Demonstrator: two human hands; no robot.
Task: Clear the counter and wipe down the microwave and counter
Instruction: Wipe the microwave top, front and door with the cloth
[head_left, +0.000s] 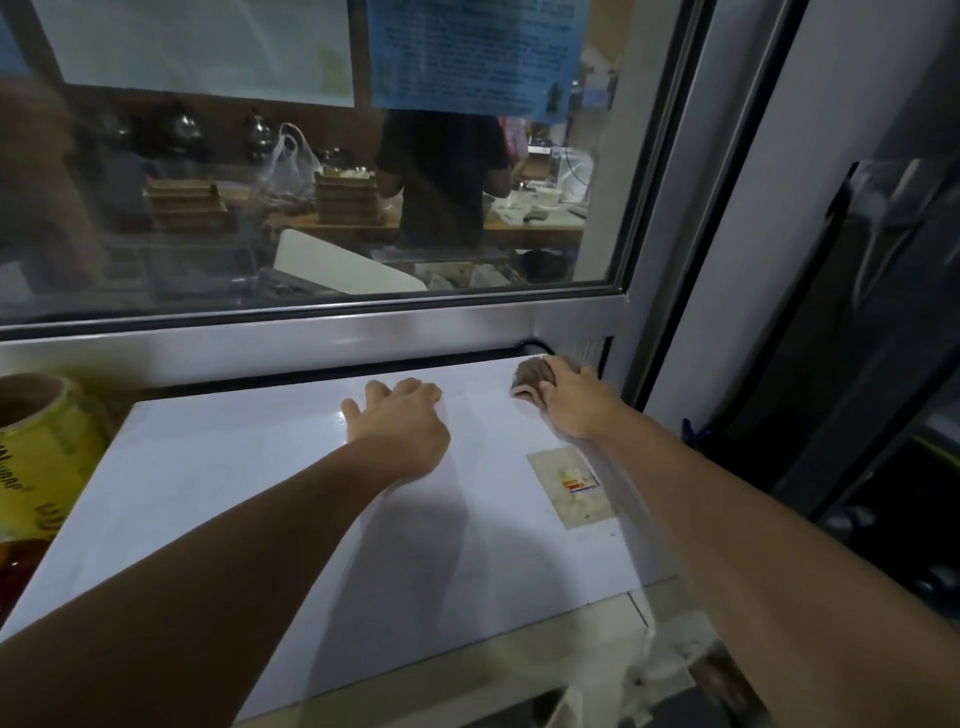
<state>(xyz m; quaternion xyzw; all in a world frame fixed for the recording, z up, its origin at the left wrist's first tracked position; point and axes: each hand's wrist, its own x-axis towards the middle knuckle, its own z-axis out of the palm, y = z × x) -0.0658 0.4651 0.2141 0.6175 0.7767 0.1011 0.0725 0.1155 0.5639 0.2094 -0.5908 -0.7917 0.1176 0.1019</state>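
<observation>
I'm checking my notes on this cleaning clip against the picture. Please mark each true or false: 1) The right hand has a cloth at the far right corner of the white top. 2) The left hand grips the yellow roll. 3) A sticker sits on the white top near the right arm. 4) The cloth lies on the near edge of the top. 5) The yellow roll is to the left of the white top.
1) True: the right hand holds the cloth at the far right corner of the white top.
2) False: the left hand rests on the top, apart from the yellow roll.
3) True: the sticker is there.
4) False: it lies at the far edge, by the window frame.
5) True.
</observation>
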